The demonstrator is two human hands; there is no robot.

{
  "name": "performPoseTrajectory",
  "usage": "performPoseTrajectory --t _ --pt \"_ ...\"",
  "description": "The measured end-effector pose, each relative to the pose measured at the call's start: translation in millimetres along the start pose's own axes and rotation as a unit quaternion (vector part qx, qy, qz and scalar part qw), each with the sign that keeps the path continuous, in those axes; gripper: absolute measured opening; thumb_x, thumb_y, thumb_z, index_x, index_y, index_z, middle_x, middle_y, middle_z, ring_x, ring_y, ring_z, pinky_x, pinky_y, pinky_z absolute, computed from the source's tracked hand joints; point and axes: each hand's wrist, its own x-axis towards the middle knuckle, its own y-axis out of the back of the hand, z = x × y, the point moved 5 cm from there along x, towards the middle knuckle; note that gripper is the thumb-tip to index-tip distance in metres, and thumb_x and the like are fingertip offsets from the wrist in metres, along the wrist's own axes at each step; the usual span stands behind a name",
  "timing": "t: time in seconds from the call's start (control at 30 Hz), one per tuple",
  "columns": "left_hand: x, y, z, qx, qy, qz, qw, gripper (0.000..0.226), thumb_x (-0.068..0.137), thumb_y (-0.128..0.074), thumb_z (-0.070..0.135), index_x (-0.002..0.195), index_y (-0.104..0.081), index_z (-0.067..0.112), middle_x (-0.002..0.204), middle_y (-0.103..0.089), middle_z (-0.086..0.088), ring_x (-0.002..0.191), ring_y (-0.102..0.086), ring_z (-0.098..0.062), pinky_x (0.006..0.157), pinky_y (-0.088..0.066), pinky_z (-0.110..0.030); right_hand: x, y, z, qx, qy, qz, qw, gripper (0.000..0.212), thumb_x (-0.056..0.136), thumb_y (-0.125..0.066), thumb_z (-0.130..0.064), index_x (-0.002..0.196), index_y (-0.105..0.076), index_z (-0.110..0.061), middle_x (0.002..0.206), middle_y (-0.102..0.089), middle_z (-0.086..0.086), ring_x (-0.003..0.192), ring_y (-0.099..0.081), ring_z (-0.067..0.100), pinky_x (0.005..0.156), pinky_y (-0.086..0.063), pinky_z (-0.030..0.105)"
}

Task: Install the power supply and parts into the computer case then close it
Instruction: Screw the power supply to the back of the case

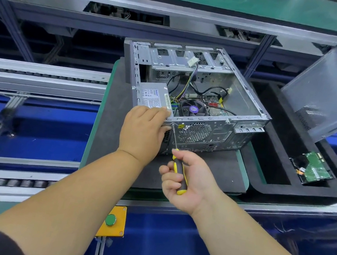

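Head view, the only one. The computer case (194,100) lies open-side-up on a dark mat (116,141) at centre frame. The power supply (153,97) sits in its left near corner.

My left hand (142,132) is draped over the near edge of the power supply and the case's rear panel, fingers flat and pressing, not gripping round anything.

My right hand (186,178), lower centre, is wrapped round the yellow-and-black handle of a screwdriver (177,153). Its shaft runs up-left to a point on the rear panel just beside the fan grille (194,132). I cannot tell if the tip is seated in a screw.

I judge the step in hand to be fastening the supply. Keep the shaft in line with the hole, push while turning, and hold the unit flush with the left.

The side panel (331,93) leans at upper right. A green circuit board (313,168) rests in the black tray (268,187), lower right; neither is fitted yet.
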Motion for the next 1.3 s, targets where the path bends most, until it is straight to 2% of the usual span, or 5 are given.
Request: performPoseTrajectory --t 0.23,0.57,0.83,1.1,1.3 --pt "-0.1 0.0 0.8 0.006 -0.004 0.018 1.000 0.029 0.077 -0.076 0.018 0.105 -0.070 0.012 0.100 -0.071 0.000 0.077 -0.059 -0.029 0.081 -0.038 -0.034 -3.2 0.9 -15.7 -0.190 0.129 0.138 0.964 0.039 0.093 -0.064 -0.042 0.074 -0.059 -0.008 0.052 -0.061 0.002 0.034 -0.037 0.008 0.035 -0.032 0.017" --pt "0.4 0.0 0.4 0.008 -0.002 0.000 1.000 0.027 0.081 -0.073 0.019 0.106 -0.069 0.012 0.100 -0.070 0.001 0.079 -0.060 -0.028 0.080 -0.042 -0.037 -2.7 2.0 -11.9 -0.029 0.004 -0.002 1.000 0.040 0.092 -0.062 -0.042 0.074 -0.054 -0.008 0.056 -0.050 0.003 0.034 -0.028 0.006 0.031 -0.022 0.017" --pt "-2.7 1.4 2.1 0.009 0.012 -0.038 0.999 0.035 0.085 -0.062 0.034 0.115 -0.066 0.016 0.114 -0.068 0.003 0.091 -0.060 -0.025 0.090 -0.040 -0.035 -10.3 7.2 -20.5 -0.110 -0.008 -0.016 0.994 0.040 0.089 -0.065 -0.046 0.071 -0.054 -0.012 0.059 -0.049 0.002 0.036 -0.030 0.007 0.034 -0.025 0.017" --pt "5.9 1.8 6.8 0.021 0.073 -0.027 0.997 0.032 0.085 -0.067 0.042 0.105 -0.072 0.018 0.098 -0.072 0.003 0.086 -0.062 -0.026 0.087 -0.040 -0.034 -34.3 23.4 -66.6 -0.123 0.067 -0.031 0.990 0.029 0.092 -0.037 -0.025 0.080 -0.055 -0.005 0.065 -0.051 0.007 0.044 -0.036 0.011 0.041 -0.031 0.019" --pt "3.0 -2.7 11.5 0.084 0.065 -0.033 0.994 0.033 0.090 -0.059 0.042 0.108 -0.069 0.017 0.098 -0.070 0.000 0.086 -0.060 -0.029 0.086 -0.043 -0.040 -47.4 41.9 -108.0 -0.130 0.140 -0.030 0.981 0.031 0.095 -0.035 -0.014 0.093 -0.062 0.000 0.066 -0.053 0.005 0.049 -0.043 0.011 0.046 -0.038 0.020"
